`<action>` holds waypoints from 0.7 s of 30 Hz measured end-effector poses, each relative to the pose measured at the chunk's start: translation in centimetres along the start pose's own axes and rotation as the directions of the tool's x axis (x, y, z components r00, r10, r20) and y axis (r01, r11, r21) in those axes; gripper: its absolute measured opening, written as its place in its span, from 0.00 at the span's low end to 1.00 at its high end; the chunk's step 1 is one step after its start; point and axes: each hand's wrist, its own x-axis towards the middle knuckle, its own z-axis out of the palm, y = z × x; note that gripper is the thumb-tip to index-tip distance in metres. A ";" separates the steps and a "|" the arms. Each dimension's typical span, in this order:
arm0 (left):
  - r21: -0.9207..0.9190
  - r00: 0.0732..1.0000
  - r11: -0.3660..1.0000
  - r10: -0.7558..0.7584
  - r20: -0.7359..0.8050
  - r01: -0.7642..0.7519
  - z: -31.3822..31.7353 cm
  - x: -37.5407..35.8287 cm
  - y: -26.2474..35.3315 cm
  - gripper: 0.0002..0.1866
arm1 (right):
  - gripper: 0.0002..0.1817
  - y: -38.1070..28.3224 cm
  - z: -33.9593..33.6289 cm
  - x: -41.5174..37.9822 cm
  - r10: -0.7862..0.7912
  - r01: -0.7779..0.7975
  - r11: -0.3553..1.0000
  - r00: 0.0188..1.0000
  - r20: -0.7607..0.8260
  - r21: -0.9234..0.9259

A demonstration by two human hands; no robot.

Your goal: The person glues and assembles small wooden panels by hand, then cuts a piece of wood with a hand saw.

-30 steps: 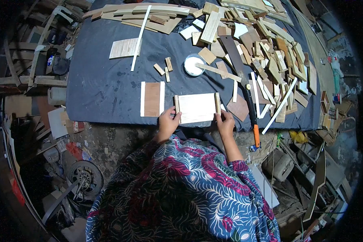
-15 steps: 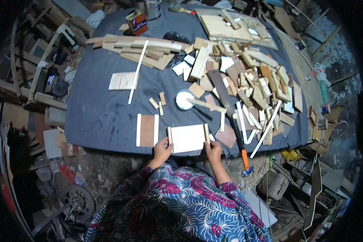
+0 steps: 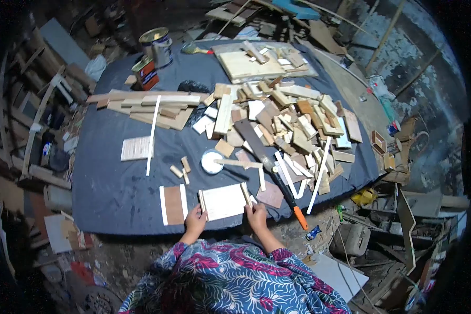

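Note:
A white rectangular board (image 3: 223, 203) lies at the near edge of the dark cloth, with a narrow wooden strip (image 3: 202, 201) along its left side and another strip (image 3: 246, 194) along its right. My left hand (image 3: 195, 220) is closed on the lower end of the left strip. At the right strip's lower end, my right hand (image 3: 256, 216) is closed on that piece. Left of the board is a brown panel (image 3: 174, 205) with white side strips. Beyond it are small wood blocks (image 3: 176, 171) and a round white tub (image 3: 212, 162) with a stick (image 3: 239, 164) across it.
An orange-handled saw (image 3: 300, 217) reaches over the table's near edge. Scrap wood (image 3: 303, 136) is heaped on the right. Long planks (image 3: 162, 111), a red tin (image 3: 146, 74), a metal can (image 3: 157, 48) and a brush (image 3: 193, 49) lie farther back.
The view has shifted, so the table sits lower and farther left in the frame. Both hands remain at the white board's side strips, and the board appears slightly more tilted.

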 end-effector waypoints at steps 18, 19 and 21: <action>0.005 0.993 1.000 -0.004 0.121 0.004 -1.0 -0.2 1.5 0.19 | 0.13 -1.0 -0.2 -0.3 0.076 -0.075 0.997 0.996 0.054 -0.023; 0.004 0.993 1.000 -0.003 0.122 0.003 -1.0 -0.1 1.5 0.19 | 0.13 -0.9 -0.2 -0.3 0.076 -0.075 0.997 0.996 0.053 -0.024; 0.006 0.993 1.000 0.008 0.121 -0.009 -1.1 -0.1 1.6 0.19 | 0.13 -0.8 -0.2 -0.3 0.082 -0.077 0.995 0.993 0.083 -0.062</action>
